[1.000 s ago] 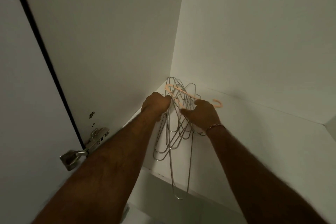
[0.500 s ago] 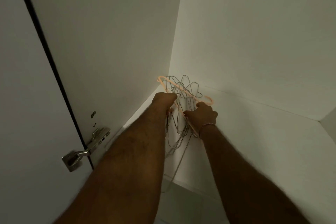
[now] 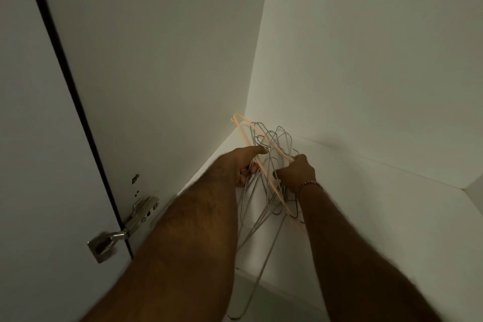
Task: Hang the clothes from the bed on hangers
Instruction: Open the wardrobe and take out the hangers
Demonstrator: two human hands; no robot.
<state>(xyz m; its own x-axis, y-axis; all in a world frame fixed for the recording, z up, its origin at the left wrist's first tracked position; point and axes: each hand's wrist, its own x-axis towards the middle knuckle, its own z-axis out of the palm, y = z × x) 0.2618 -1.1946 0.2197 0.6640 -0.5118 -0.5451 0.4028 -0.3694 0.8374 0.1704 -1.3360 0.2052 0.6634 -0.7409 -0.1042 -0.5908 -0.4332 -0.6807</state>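
The tangled bundle of thin silver wire hangers (image 3: 264, 191) sits higher than it did a second ago: then it lay spread on the white cupboard shelf (image 3: 366, 217) near the far left corner, with the single pale orange plastic hanger (image 3: 261, 154) lying low across it, and now the orange one slants up with its hooked end against the far left wall while the wire hooks bunch above the knuckles. I judge this to mean the hangers are being gathered and lifted off the shelf, an early step, since no clothes and no bed are in view. The left hand (image 3: 239, 167) reaches in from the near left, forearm long and nearly straight, index finger extended along the top of the bundle, the other fingers curled round wires and the orange bar, so its grip is clenched on the hangers. The right hand (image 3: 296, 174), a thin beaded bracelet (image 3: 308, 185) at the wrist, comes in from the near right, fingers wrapped round the right side of the same bundle, clenched too. Long wire loops hang past the shelf's near edge. At the left, a metal door hinge (image 3: 122, 227) sits on the cupboard door.
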